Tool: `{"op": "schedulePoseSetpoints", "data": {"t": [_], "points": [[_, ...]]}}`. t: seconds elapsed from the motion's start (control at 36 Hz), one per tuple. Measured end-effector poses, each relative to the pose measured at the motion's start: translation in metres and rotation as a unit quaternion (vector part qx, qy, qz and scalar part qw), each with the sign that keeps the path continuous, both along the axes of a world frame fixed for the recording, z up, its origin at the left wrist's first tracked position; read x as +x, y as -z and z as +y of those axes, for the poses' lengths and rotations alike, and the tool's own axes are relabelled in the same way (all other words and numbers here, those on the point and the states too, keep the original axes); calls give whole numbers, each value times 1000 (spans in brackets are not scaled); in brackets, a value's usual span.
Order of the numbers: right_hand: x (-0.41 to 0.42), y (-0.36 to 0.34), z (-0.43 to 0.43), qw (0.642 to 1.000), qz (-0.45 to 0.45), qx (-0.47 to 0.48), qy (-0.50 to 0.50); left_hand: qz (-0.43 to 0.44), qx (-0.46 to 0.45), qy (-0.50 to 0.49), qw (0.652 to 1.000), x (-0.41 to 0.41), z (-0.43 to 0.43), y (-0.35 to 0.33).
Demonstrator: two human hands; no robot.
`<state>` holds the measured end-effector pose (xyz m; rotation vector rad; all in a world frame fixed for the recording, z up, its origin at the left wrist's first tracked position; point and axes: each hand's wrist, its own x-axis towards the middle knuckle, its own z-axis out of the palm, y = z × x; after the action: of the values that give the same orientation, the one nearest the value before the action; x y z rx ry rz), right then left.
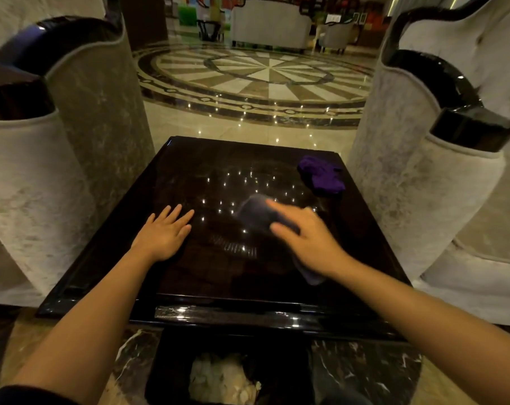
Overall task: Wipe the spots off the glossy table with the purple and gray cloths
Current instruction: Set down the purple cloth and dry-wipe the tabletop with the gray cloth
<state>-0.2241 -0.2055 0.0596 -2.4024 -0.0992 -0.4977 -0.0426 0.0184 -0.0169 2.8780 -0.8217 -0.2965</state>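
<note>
Right hand (306, 235) is pressing gray cloth (255, 213) on table (189, 276), wiping; left hand (164, 233) is lying flat, open; next: purple cloth (321, 173), far right.

One glossy dark table (189, 176) stands between two pale upholstered armchairs, one on the left (43, 176) and one on the right (441, 185). Two cloths are on it, one purple (321, 175) and one gray (255, 213). Two bare hands are over the tabletop, the left hand (166, 233) and the right hand (309, 238).
</note>
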Motion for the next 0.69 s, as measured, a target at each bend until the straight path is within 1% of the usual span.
{"op": "schedulePoseSetpoints", "data": {"t": [0.06, 0.11, 0.22, 0.31, 0.42, 0.44, 0.56, 0.69], "points": [[13, -4, -24, 996, -15, -2, 93, 1, 3, 0, 1000, 0, 0, 0], [26, -5, -50, 983, -12, -42, 177, 2, 6, 0, 1000, 0, -1, 0], [47, 2, -93, 942, 60, -121, 307, 5, 8, -1, 1000, -2, 0, -2], [53, 15, -110, 911, 121, -131, 371, 4, 7, 1, 1000, -3, 0, -4], [52, 44, -120, 882, 268, -132, 365, 3, -1, 4, 1000, -4, 0, -5], [52, 49, -121, 879, 285, -125, 361, 2, 0, 5, 1000, -4, 0, -4], [54, 51, -122, 878, 304, -131, 346, 4, 7, 5, 1000, -4, -1, -3], [55, 42, -119, 862, 351, -148, 335, -3, 16, 7, 1000, -3, -1, -2]]}}
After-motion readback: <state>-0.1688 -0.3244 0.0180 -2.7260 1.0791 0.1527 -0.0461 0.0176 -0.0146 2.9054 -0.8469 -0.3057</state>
